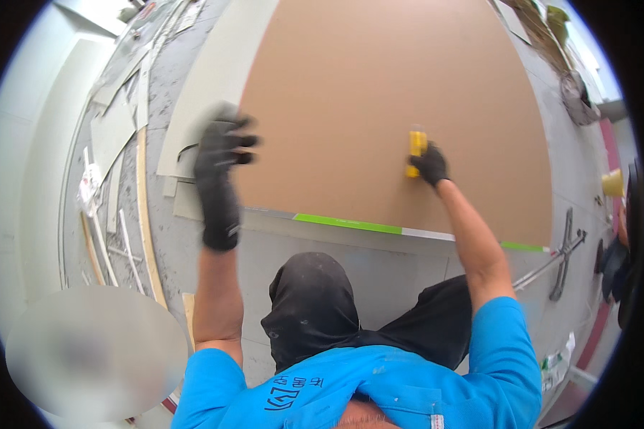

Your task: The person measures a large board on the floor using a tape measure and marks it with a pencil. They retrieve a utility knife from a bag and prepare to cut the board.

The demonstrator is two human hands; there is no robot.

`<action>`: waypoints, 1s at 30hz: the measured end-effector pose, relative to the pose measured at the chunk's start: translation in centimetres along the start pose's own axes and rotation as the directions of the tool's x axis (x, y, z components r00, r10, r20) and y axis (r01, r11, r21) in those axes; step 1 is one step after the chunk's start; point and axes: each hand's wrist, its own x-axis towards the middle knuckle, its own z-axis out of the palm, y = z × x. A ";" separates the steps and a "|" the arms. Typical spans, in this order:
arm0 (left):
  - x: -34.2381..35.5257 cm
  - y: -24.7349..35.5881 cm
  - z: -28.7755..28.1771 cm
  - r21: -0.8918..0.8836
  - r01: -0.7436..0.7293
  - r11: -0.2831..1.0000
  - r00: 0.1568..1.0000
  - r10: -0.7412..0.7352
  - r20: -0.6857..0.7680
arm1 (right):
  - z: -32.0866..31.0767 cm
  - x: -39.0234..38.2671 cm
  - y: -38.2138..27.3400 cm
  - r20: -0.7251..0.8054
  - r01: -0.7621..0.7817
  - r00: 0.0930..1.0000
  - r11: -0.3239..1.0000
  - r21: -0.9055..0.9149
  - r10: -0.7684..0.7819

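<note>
A large brown-faced board point(379, 86) lies before me, its near edge banded with green and white tape point(347, 223). My right hand point(431, 166), in a black glove, is closed around a yellow oblong hand tool point(417, 151) over the right part of the board. Blur leaves the tool's exact kind unclear. My left hand point(222, 154), also gloved in black, is raised over the board's left edge. Its fingers are apart and smeared by motion, and I see nothing held in them. Beneath that hand, a pale board point(215, 79) sticks out from under the brown one.
Wood strips point(144, 207) and broken pale board pieces point(112, 136) litter the floor at left. A dark cross-shaped metal stand point(567, 247) lies at right. Beyond it, a person in dark clothes point(614, 264) is partly visible. A white wall point(43, 171) bounds the left side.
</note>
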 end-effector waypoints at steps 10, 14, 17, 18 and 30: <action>-0.3 -35.8 10.6 0.024 0.861 0.508 0.323 -0.583 0.745 | 12.8 -4.3 -23.5 0.272 0.515 0.721 0.755 0.405 -0.638; 14.9 -43.9 1.7 0.033 0.745 0.667 0.564 -0.655 0.503 | -2.8 -5.1 -14.6 0.155 0.418 0.830 0.781 0.465 -0.536; 12.1 -37.1 6.1 0.566 0.248 0.786 0.677 -0.559 0.480 | -10.8 -9.0 0.7 0.085 0.244 0.965 0.967 0.066 -0.250; 13.0 -35.2 6.6 0.691 0.019 0.722 0.715 -0.493 0.496 | -12.5 -11.5 6.0 -0.039 0.236 0.971 0.972 0.004 -0.236; 0.6 -22.3 1.6 0.743 -0.507 0.437 0.804 -0.069 0.590 | -11.1 -35.6 42.1 -0.344 -0.873 0.276 0.384 0.301 0.898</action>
